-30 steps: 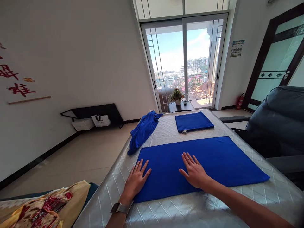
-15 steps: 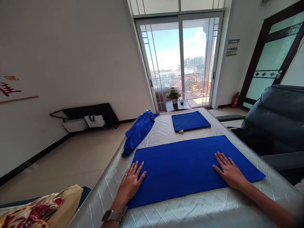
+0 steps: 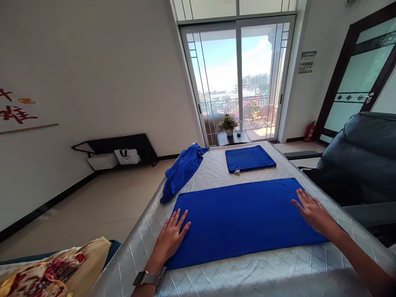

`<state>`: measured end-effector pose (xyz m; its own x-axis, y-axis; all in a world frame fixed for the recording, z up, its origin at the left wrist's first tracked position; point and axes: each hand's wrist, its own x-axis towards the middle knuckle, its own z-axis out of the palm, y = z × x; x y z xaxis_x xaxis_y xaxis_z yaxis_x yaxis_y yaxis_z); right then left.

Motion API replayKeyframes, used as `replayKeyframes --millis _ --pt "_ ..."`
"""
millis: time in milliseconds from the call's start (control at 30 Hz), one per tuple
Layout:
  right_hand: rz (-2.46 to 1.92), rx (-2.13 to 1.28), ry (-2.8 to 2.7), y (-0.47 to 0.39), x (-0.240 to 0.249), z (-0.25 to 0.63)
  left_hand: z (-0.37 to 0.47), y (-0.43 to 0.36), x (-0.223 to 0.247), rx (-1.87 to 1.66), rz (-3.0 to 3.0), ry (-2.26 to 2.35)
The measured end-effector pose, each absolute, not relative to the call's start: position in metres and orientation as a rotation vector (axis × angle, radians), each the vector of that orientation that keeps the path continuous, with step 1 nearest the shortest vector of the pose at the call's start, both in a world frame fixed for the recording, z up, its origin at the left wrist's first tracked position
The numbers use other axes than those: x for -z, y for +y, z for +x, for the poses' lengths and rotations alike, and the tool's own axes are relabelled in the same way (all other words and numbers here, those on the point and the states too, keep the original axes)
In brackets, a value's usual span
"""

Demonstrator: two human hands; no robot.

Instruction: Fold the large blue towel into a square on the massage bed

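Observation:
A blue towel [image 3: 241, 222] lies spread flat across the quilted silver-white mattress [image 3: 262, 268]. My left hand [image 3: 171, 235] rests on the towel's left end with its fingers spread, a watch on the wrist. Over the right end is my right hand [image 3: 312, 210], fingers stretched out and holding nothing; whether it presses on the cloth I cannot tell. Farther back sits a folded blue towel [image 3: 250, 158] with a small white tag at its front edge. At the mattress's left edge a crumpled blue towel [image 3: 184, 171] lies in a loose heap.
Behind the mattress a small dark table [image 3: 233, 139] holds a potted plant [image 3: 228, 123]. To the right stands a dark padded chair [image 3: 360, 156]. A patterned blanket [image 3: 55, 272] is at the lower left. By the left wall a black rack [image 3: 123, 142] holds a white bag [image 3: 127, 156].
My right hand has moved right along the towel towards its right edge. My left hand stays in place on the cloth. The view has shifted slightly.

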<state>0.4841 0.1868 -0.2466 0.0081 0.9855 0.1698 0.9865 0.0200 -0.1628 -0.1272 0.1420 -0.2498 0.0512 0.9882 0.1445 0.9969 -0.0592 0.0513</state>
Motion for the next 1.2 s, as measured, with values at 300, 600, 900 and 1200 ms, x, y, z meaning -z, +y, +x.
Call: replayKeyframes --millis 300,600,900,1200 --pt "-1.511 -0.454 -2.524 0.216 0.204 0.255 -0.126 0.14 0.247 0.191 -2.22 -2.12" --pt "-1.791 -0.35 -2.42 0.269 0.236 0.319 -0.125 0.138 0.245 0.184 -2.238 -2.184" --pt "-2.265 -0.128 -2.03 0.322 0.268 0.501 -0.13 0.142 0.248 0.128 -2.254 -2.155" --pt "-2.252 -0.082 -2.034 0.326 0.28 0.507 -0.123 0.188 0.221 0.078 -2.228 -2.178"
